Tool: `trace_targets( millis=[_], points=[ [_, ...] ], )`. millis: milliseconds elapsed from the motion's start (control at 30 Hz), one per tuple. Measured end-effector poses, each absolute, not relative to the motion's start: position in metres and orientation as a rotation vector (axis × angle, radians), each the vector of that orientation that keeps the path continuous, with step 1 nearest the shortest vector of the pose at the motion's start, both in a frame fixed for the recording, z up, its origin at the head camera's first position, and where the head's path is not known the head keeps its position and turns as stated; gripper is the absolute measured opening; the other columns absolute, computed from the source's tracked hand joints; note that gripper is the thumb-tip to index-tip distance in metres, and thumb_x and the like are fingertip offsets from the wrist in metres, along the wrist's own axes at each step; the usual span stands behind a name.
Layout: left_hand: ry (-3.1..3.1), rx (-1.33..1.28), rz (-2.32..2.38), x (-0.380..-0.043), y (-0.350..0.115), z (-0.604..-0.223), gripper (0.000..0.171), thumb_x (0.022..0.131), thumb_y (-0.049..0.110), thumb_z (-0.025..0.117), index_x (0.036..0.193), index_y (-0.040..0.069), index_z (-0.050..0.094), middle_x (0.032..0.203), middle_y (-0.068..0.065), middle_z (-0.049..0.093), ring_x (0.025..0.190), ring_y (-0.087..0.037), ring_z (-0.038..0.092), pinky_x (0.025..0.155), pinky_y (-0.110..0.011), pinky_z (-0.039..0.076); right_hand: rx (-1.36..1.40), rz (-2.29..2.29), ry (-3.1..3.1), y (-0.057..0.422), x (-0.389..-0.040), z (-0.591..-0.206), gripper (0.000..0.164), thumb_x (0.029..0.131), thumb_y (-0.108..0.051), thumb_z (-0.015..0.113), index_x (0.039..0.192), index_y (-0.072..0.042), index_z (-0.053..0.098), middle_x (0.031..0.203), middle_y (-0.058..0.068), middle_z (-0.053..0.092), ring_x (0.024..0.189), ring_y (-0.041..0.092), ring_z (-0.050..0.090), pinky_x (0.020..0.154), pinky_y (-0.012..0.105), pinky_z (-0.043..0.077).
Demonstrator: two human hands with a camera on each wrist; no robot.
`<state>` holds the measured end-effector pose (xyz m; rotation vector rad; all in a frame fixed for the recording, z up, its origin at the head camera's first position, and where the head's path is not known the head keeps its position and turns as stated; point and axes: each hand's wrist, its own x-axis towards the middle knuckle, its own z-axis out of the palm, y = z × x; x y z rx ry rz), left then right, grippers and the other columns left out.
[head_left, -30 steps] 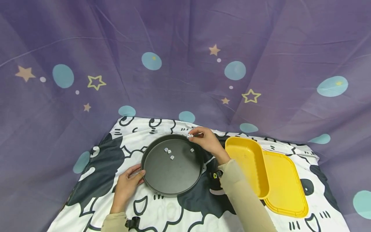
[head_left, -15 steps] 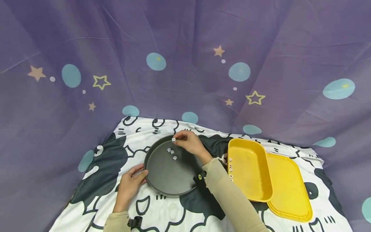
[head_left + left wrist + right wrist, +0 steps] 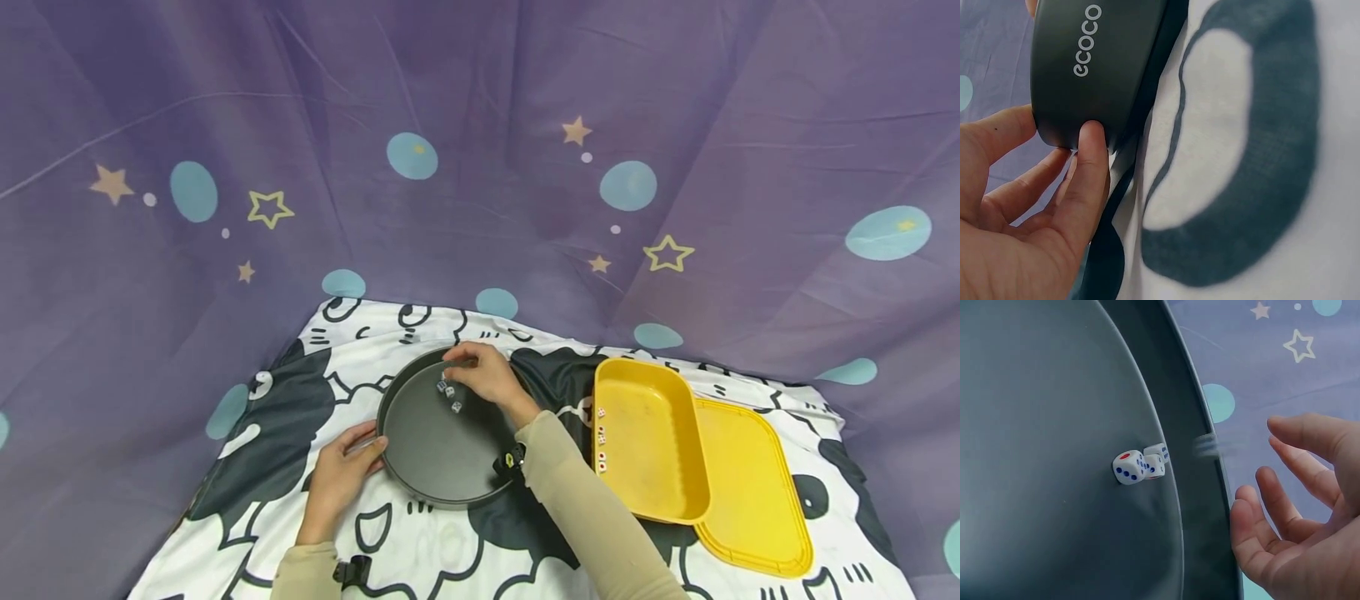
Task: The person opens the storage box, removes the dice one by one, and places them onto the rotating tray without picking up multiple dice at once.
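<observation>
A round dark grey tray point(image 3: 450, 450) with a raised rim lies on the cloth, "ecoco" printed on its outer wall point(image 3: 1085, 50). My left hand point(image 3: 341, 475) holds its left edge, the thumb point(image 3: 1091, 140) against the wall and a finger at the rim. Over the tray's far part is my right hand point(image 3: 487, 375), its fingers spread and relaxed with nothing between them in the right wrist view. A blurred white die point(image 3: 1207, 445) is in the air beside those fingertips. Three white dice point(image 3: 1130, 467) lie close together on the tray floor.
Right of the tray stands a yellow box point(image 3: 693, 450), with several dice point(image 3: 602, 437) along its left side. A yellow lid point(image 3: 753, 492) lies beside it, partly behind the box. A purple curtain point(image 3: 480, 167) hangs behind the patterned cloth point(image 3: 420, 550).
My right hand has moved left from the tray's far right rim, bringing a die over the dice group, and has let it go. My left hand stays at the tray's edge.
</observation>
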<state>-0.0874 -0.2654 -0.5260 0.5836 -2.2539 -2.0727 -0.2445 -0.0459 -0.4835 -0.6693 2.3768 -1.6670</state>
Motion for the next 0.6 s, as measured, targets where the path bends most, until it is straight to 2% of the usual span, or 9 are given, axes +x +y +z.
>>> trace_targets(
  millis=[100,300,400,600],
  points=[
    [-2.26,0.578,-2.065,-0.088,-0.265,-0.526,0.045,0.095,0.008,0.07,0.136,-0.005,0.057,0.133,-0.026,0.058,0.1,-0.014,0.068,0.081,-0.027,0.061,-0.645,-1.666,2.38,-0.041,-0.244,-0.48,0.019,0.087,-0.004,0.076,0.106,-0.007,0.076,0.107,0.005,0.071,0.099,0.017,0.065,0.084,0.029,0.056],
    [-2.273,0.584,-2.05,-0.087,-0.265,-0.524,0.045,0.095,0.009,0.071,0.135,-0.004,0.057,0.133,-0.025,0.058,0.095,-0.007,0.068,0.08,-0.025,0.06,-0.724,-1.653,2.411,-0.016,-0.24,-0.457,0.017,0.09,-0.007,0.075,0.108,-0.009,0.075,0.107,0.002,0.07,0.093,0.018,0.065,0.079,0.032,0.056],
    [-2.282,0.59,-2.042,-0.087,-0.265,-0.525,0.044,0.095,0.009,0.071,0.135,-0.004,0.057,0.134,-0.025,0.058,0.095,-0.007,0.068,0.079,-0.025,0.06,-0.79,-1.63,2.457,0.006,-0.237,-0.443,0.017,0.091,-0.01,0.074,0.109,-0.009,0.075,0.108,0.003,0.069,0.087,0.023,0.064,0.074,0.034,0.057],
    [-2.287,0.608,-2.037,-0.088,-0.265,-0.525,0.044,0.094,0.009,0.071,0.135,-0.003,0.058,0.133,-0.024,0.059,0.094,-0.005,0.068,0.079,-0.025,0.06,-0.71,-1.621,2.567,0.065,-0.232,-0.427,0.019,0.092,-0.016,0.075,0.109,-0.01,0.075,0.109,0.007,0.067,0.09,0.027,0.061,0.076,0.037,0.054]
  ],
)
